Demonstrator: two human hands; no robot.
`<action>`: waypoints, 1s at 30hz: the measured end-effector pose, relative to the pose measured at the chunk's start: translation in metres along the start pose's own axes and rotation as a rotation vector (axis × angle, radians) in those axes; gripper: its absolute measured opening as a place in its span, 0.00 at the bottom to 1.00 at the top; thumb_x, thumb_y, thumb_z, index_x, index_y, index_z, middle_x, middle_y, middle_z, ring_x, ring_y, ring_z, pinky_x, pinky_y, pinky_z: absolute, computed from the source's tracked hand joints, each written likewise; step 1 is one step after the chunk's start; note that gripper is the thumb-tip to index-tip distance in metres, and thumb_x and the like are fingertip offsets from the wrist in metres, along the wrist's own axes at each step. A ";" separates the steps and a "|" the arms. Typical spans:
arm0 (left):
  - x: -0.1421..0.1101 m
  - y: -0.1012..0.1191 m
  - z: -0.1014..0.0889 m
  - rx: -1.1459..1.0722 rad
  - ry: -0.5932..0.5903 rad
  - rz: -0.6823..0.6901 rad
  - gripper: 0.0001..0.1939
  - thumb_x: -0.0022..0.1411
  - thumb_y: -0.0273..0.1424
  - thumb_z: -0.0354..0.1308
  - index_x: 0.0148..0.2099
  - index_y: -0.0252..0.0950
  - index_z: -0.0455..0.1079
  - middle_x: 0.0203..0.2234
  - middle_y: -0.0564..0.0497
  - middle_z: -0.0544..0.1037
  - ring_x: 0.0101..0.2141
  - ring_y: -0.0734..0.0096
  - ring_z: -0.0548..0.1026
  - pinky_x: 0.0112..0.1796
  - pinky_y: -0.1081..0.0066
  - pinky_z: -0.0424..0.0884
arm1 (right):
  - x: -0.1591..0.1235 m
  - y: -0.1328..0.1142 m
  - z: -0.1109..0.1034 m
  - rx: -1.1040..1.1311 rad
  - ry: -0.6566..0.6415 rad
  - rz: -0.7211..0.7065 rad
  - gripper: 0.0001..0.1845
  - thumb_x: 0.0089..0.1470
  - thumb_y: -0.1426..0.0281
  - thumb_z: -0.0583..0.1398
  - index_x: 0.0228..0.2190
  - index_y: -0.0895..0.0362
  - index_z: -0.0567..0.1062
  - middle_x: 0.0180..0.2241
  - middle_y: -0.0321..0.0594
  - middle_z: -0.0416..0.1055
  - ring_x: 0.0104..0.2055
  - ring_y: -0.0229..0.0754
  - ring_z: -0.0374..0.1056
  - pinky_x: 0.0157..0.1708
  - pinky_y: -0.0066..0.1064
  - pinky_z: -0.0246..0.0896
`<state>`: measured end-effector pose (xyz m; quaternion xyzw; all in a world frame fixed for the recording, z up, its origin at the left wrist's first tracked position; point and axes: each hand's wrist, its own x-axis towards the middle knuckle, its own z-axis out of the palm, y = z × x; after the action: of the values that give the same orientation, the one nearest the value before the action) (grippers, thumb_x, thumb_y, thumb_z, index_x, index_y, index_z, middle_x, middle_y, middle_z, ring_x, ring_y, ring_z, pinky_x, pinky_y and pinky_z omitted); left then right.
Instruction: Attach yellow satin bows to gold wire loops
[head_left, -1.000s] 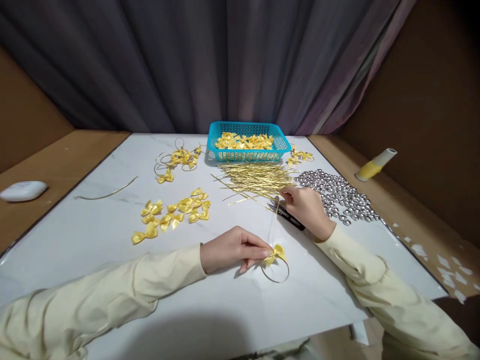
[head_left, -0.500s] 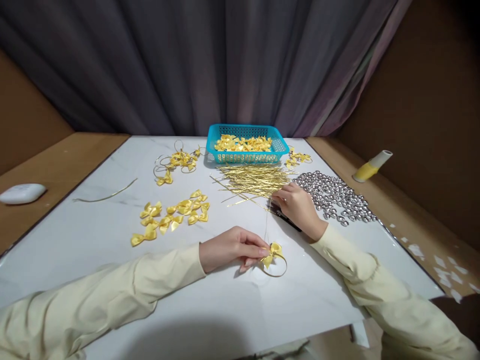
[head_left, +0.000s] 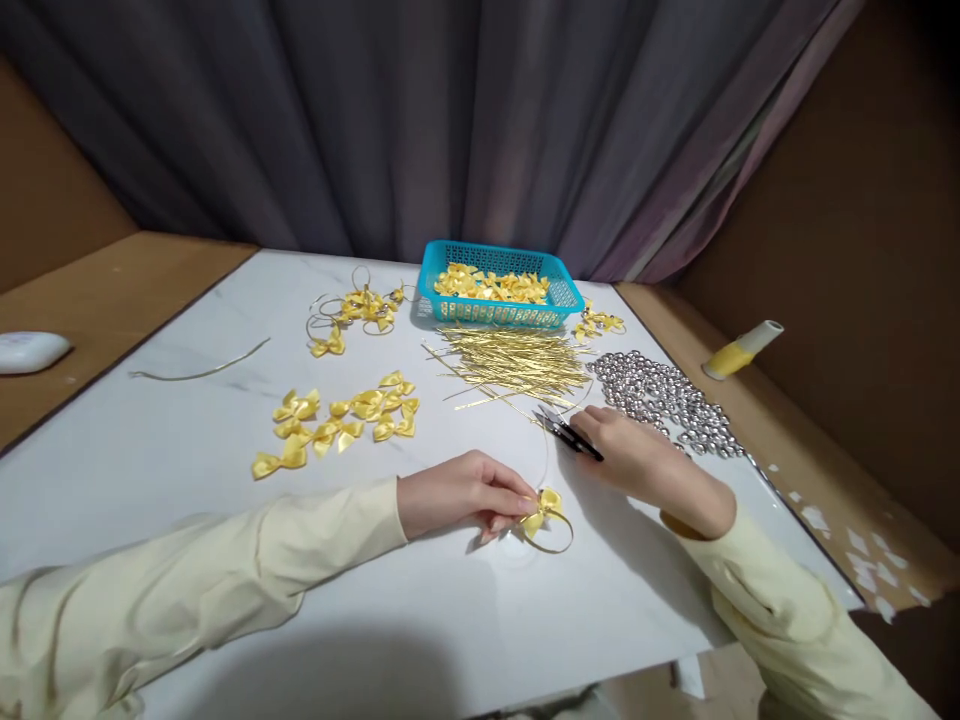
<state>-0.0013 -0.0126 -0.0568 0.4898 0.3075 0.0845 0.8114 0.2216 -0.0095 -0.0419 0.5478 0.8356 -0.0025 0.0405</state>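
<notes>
Your right hand (head_left: 630,453) has just moved back toward you and to the right, uncovering most of the scissors (head_left: 568,434) in front of the basket (head_left: 501,312). The thread (head_left: 546,455), drawn straight up half a second ago, now curves loosely, so I judge there is little pull on the bow.

Your left hand (head_left: 469,497) has stayed put, thumb and fingers pinched on one yellow bow (head_left: 553,500) with a wire ring (head_left: 553,551), on your side of the basket and slightly right of it. Your right fingers curl by the scissor handles; I can't tell how closed they are, or whether they hold anything.

Count one basket, one pair of scissors and one bow in hand. Left of the basket and nearer you lie about ten loose bows (head_left: 367,405), some overlapping; farther left, one lone wire (head_left: 206,374). The ringed bows (head_left: 367,308) just left of the basket are too tangled to count. The gold wires (head_left: 514,362) before it and the silver beads (head_left: 667,400) to its right are too many.
</notes>
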 end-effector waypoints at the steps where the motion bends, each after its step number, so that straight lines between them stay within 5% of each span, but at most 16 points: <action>1: 0.001 0.000 -0.001 0.005 -0.010 -0.007 0.12 0.49 0.33 0.61 0.35 0.29 0.73 0.15 0.57 0.64 0.18 0.81 0.61 0.20 0.76 0.60 | -0.001 -0.005 0.003 -0.061 0.004 -0.024 0.03 0.51 0.75 0.53 0.31 0.57 0.66 0.31 0.43 0.68 0.32 0.42 0.65 0.21 0.28 0.49; 6: 0.003 -0.004 -0.005 0.029 -0.053 -0.022 0.11 0.50 0.31 0.60 0.35 0.28 0.72 0.15 0.57 0.66 0.17 0.81 0.62 0.21 0.76 0.60 | -0.011 0.000 0.014 -0.165 -0.048 -0.054 0.10 0.50 0.83 0.48 0.31 0.58 0.62 0.28 0.43 0.67 0.26 0.41 0.64 0.19 0.28 0.45; 9: 0.004 -0.004 -0.006 0.027 -0.056 -0.018 0.10 0.50 0.31 0.60 0.34 0.28 0.72 0.15 0.57 0.66 0.18 0.81 0.62 0.20 0.77 0.60 | -0.031 0.023 0.014 0.013 -0.169 0.014 0.11 0.50 0.81 0.48 0.35 0.58 0.63 0.21 0.38 0.66 0.19 0.38 0.62 0.17 0.27 0.45; 12: 0.004 -0.004 -0.006 0.005 -0.048 -0.009 0.10 0.49 0.30 0.60 0.34 0.29 0.70 0.15 0.57 0.66 0.18 0.81 0.62 0.20 0.77 0.60 | -0.058 0.046 0.011 0.244 -0.202 0.070 0.14 0.55 0.75 0.45 0.43 0.58 0.62 0.24 0.41 0.69 0.23 0.40 0.66 0.21 0.27 0.54; 15: 0.003 -0.003 -0.006 -0.018 -0.028 -0.008 0.11 0.48 0.29 0.61 0.35 0.30 0.68 0.15 0.57 0.67 0.17 0.80 0.62 0.19 0.77 0.59 | -0.080 0.065 0.009 0.390 -0.175 0.089 0.19 0.55 0.73 0.45 0.48 0.56 0.61 0.34 0.46 0.72 0.33 0.42 0.69 0.29 0.29 0.60; 21: 0.003 -0.003 -0.007 -0.029 -0.070 -0.011 0.16 0.49 0.27 0.60 0.42 0.30 0.66 0.15 0.57 0.68 0.17 0.80 0.63 0.19 0.77 0.60 | -0.086 0.088 0.011 0.527 -0.008 0.262 0.21 0.53 0.63 0.49 0.47 0.58 0.66 0.28 0.44 0.71 0.29 0.43 0.67 0.29 0.32 0.62; 27: 0.002 -0.001 -0.005 -0.044 -0.076 -0.011 0.13 0.48 0.28 0.60 0.39 0.29 0.68 0.14 0.58 0.66 0.16 0.81 0.61 0.18 0.77 0.59 | -0.077 0.062 0.004 0.593 0.213 0.505 0.25 0.41 0.55 0.60 0.37 0.60 0.71 0.21 0.40 0.66 0.23 0.42 0.62 0.20 0.29 0.56; 30: 0.001 0.000 -0.004 -0.053 -0.061 0.004 0.16 0.48 0.28 0.61 0.40 0.30 0.65 0.14 0.58 0.66 0.16 0.81 0.61 0.18 0.76 0.58 | -0.068 0.024 0.003 0.786 0.095 0.337 0.20 0.42 0.60 0.61 0.37 0.57 0.70 0.21 0.36 0.64 0.21 0.37 0.58 0.20 0.27 0.53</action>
<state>-0.0027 -0.0094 -0.0586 0.4710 0.2792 0.0790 0.8330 0.2713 -0.0626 -0.0391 0.6499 0.6709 -0.2890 -0.2099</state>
